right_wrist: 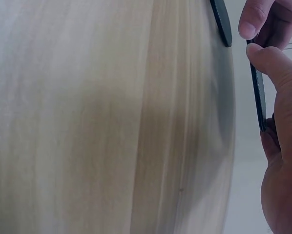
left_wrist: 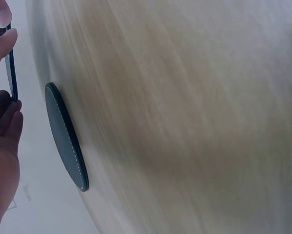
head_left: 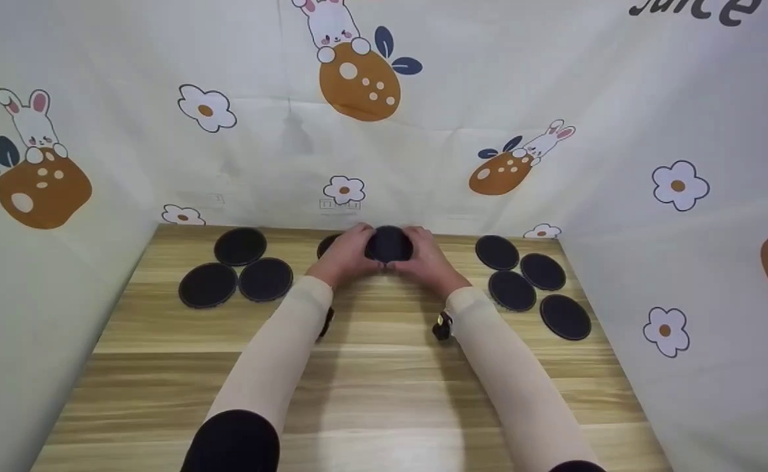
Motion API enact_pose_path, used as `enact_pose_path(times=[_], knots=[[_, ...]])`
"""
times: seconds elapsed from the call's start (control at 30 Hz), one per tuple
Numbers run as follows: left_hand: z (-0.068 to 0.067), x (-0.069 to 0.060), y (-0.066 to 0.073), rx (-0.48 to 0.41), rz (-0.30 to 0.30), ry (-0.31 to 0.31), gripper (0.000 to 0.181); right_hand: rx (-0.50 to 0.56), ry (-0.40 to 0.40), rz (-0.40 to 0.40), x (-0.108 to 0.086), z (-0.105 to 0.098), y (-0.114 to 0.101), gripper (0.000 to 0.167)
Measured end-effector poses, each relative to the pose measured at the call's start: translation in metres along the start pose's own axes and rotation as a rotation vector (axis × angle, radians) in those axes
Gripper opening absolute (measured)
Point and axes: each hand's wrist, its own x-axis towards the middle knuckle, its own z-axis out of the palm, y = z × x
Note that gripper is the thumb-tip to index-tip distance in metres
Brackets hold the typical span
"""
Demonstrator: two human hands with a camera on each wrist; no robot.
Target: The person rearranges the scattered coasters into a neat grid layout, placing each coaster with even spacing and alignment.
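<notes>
A round black coaster is pinched at its edges between both hands near the back of the table. My left hand grips its left side, and my right hand grips its right side, thumbs toward me. In the right wrist view the held coaster appears edge-on, raised off the wood. Just left of the hands, another coaster lies on the table, mostly covered by the left hand in the head view. The left wrist view shows that coaster flat, with pale stitching round its rim.
Three black coasters lie grouped at the back left of the wooden table. Several more coasters lie close together at the right. A pale printed curtain stands behind the table and along both sides.
</notes>
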Motion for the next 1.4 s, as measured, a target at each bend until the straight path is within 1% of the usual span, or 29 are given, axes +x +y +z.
enact_pose_path(times=[0.1,0.2,0.3,0.53,0.73,0.87,0.93,1.13,1.4], knots=[[0.0,0.001,-0.001,0.015,0.004,-0.007,0.073,-0.002,0.004,-0.002,0.001,0.002,0.002,0.087],[0.001,0.002,-0.003,0.025,-0.009,-0.02,0.074,0.009,0.003,0.004,0.002,0.004,0.003,0.087],[0.002,0.003,-0.004,0.031,-0.025,-0.035,0.075,0.021,0.0,0.017,0.002,0.006,0.002,0.087],[0.006,0.006,-0.007,0.04,-0.025,-0.066,0.076,0.025,-0.013,0.051,0.001,0.01,0.004,0.085],[0.008,0.008,-0.007,0.016,-0.052,-0.085,0.074,0.03,-0.018,0.079,0.001,0.013,0.004,0.085],[0.009,0.009,-0.007,0.013,-0.07,-0.103,0.074,0.029,-0.014,0.08,0.002,0.016,0.007,0.084],[0.009,0.009,-0.008,0.023,-0.072,-0.111,0.075,0.038,-0.012,0.07,0.003,0.018,0.008,0.083],[0.01,0.008,-0.008,0.022,-0.05,-0.107,0.074,0.068,-0.004,0.049,0.003,0.02,0.011,0.082],[0.011,0.008,-0.008,0.028,-0.058,-0.114,0.072,0.048,-0.014,0.079,0.002,0.021,0.012,0.083]])
